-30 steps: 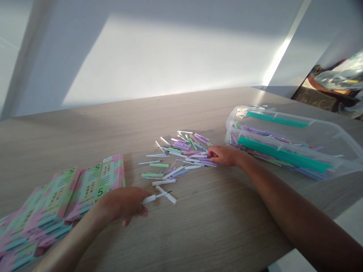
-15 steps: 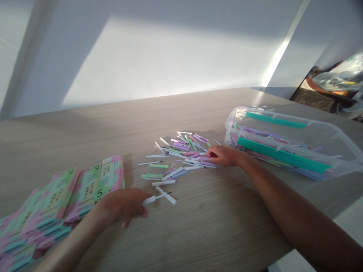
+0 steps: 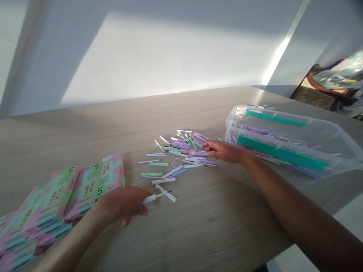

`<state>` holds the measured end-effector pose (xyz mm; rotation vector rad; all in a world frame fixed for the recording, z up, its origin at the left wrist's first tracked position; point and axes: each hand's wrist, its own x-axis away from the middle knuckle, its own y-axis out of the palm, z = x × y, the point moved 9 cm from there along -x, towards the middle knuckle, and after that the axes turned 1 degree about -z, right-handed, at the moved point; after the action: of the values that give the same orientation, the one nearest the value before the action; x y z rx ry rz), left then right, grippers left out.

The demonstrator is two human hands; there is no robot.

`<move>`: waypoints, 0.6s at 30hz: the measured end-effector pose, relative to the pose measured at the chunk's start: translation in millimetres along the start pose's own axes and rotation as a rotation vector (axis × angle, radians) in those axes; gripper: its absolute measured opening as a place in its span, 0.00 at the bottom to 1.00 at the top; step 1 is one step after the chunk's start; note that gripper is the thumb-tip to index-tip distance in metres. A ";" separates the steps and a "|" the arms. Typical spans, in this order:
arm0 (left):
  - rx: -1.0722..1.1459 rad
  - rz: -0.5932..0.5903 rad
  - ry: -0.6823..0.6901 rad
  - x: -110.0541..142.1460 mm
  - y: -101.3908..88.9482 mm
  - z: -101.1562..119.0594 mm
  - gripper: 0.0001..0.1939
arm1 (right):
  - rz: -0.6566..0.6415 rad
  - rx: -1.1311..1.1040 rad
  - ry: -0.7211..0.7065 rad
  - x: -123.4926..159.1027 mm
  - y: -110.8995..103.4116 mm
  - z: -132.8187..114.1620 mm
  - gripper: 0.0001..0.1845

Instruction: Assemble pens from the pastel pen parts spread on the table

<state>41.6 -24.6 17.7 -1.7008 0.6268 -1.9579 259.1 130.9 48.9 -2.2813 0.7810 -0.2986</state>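
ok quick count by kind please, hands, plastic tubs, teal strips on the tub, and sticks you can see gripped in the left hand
Hands (left hand, right hand): 2
Plastic tub: 1
Teal strips: 2
White stick in the left hand: 1
Total: 6

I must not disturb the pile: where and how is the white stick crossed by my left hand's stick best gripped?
Probably pinch the white stick at its near right end, from the right: it lies flat with bare table around that end, while the other stick in your left hand crosses its middle.
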 end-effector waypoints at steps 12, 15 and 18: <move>-0.010 -0.023 0.093 7.0 0.5 5.9 0.08 | -0.296 -1.276 0.565 140.2 175.1 -58.1 0.11; -0.013 -0.022 0.099 10.5 0.7 7.7 0.10 | -0.164 -1.379 0.487 134.3 181.3 -47.8 0.10; 0.003 -0.028 0.095 12.8 1.6 8.1 0.11 | -0.086 -1.345 0.349 90.0 159.3 -37.3 0.09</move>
<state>48.1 -34.0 27.7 -1.6318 0.6366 -2.0680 243.3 -35.9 -33.2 -3.5772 1.3094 -0.2308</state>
